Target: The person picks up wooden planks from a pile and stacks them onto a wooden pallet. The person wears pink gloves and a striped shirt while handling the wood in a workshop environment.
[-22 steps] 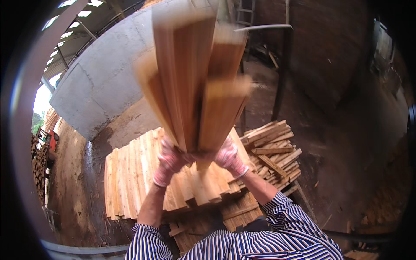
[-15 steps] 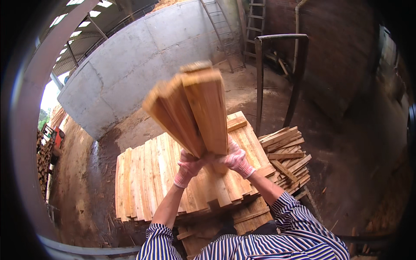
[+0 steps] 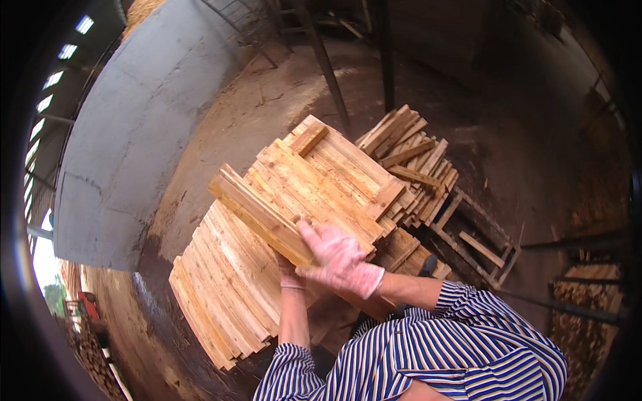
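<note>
A small bundle of sawn wooden boards [image 3: 257, 215] slants to the upper left over a broad layer of similar boards [image 3: 224, 271]. My left hand [image 3: 291, 275], in a pink-and-white knit glove, grips the bundle's near end from below; its fingers are mostly hidden behind the wood. At that same end, my right hand [image 3: 342, 259], gloved alike and slightly blurred, spans the boards with its thumb side on top and its fingers along the lower side. Whether the bundle touches the layer under it, I cannot tell. A short wood block [image 3: 309, 140] lies on the layer's far end.
Beside the layer on the right is a heap of loose wood strips [image 3: 408, 150], with a wooden frame [image 3: 478, 237] near it. Dark metal posts [image 3: 328, 77] rise behind. A grey concrete wall [image 3: 127, 134] curves along the left. More stacked wood [image 3: 588, 297] shows at the far right.
The bundle has come down from upright and now leans left. My right hand has shifted onto its near end, while my left stays under it. The view has turned right and downward.
</note>
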The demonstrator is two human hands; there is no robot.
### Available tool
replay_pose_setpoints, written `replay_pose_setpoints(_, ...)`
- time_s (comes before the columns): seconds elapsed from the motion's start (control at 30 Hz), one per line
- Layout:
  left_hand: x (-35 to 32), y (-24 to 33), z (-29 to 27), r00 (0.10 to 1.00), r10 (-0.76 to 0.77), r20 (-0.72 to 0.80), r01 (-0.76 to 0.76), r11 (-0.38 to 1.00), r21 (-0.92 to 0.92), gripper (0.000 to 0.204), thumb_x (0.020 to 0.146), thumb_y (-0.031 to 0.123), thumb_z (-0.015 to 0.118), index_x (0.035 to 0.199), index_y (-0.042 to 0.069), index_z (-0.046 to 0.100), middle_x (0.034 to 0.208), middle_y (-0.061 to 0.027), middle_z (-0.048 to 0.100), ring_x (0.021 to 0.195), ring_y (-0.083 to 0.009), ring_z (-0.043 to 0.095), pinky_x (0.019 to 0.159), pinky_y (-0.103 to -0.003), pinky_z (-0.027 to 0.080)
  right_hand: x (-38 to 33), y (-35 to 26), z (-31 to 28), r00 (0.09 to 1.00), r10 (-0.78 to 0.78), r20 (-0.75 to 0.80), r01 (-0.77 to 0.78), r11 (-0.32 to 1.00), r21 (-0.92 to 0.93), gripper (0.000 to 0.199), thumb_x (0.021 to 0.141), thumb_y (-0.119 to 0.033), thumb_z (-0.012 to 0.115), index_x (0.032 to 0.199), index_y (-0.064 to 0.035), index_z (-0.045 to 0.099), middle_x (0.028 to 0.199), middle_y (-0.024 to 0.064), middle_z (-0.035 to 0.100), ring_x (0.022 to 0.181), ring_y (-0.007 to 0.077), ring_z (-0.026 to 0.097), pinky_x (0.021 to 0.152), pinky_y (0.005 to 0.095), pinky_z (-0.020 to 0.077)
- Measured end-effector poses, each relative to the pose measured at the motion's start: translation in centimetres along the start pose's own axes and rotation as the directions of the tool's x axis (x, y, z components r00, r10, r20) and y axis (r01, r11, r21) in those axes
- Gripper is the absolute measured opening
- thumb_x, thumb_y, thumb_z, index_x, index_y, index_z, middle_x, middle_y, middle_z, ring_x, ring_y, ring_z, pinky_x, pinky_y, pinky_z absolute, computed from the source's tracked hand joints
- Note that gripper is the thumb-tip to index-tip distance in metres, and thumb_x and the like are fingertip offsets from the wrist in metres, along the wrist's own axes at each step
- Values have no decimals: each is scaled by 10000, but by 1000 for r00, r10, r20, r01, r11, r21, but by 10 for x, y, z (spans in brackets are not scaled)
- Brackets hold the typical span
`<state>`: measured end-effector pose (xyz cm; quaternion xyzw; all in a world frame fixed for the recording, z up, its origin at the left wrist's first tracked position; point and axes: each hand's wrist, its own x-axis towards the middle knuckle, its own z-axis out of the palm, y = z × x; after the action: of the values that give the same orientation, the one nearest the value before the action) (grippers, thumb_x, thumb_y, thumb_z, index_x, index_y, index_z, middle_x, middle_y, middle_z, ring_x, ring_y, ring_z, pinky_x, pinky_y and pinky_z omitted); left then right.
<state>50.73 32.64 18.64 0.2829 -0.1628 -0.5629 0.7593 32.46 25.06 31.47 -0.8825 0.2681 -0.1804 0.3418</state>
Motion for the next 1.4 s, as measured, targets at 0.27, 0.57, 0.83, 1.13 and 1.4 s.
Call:
replay_pose_setpoints(0.27,3,6,-36,966,-14,-258,-3,998,-65,701,1005,501,473,1543,73,330,1344,-82,575,1129,-197,556,921,-330,536,26,28,26,996,81,26,-85,974,212,947,806,-399,645,1565,24,269,1178,231,606,989,305,623,833,406,582)
replay_pose_setpoints(0.57,37,43,-45,949,-23,-314,20,1000,-13,579,1056,348,375,1555,62,310,1329,-53,573,990,-131,538,837,-297,506,174,175,29,920,165,356,-162,986,-37,694,964,-400,571,1536,-57,377,1345,238,567,1210,343,574,979,448,510)
replay_pose_setpoints(0.83,59,69,-76,926,-4,-377,52,992,118,492,1101,212,287,1566,51,291,1316,-27,571,866,-72,521,762,-267,479,112,25,35,905,274,324,-359,902,239,1106,827,-686,671,1606,-49,213,1602,260,316,1485,376,331,1186,464,360)
replay_pose_setpoints(1.13,89,62,-22,900,-413,139,433,883,-182,553,974,477,646,1316,56,538,1197,-144,658,1107,-307,637,981,-528,529,138,81,-27,850,381,364,-471,858,203,1083,723,-407,714,1619,-76,205,1523,225,455,1324,299,542,1059,351,491)
replay_pose_setpoints(1.4,90,39,-34,909,-129,-397,205,967,154,641,958,650,547,1320,123,579,1157,-100,684,950,-282,674,847,-492,550,156,157,27,924,338,179,-329,941,-78,1109,825,-888,406,1634,-167,170,1578,319,292,1444,462,344,1177,559,281)
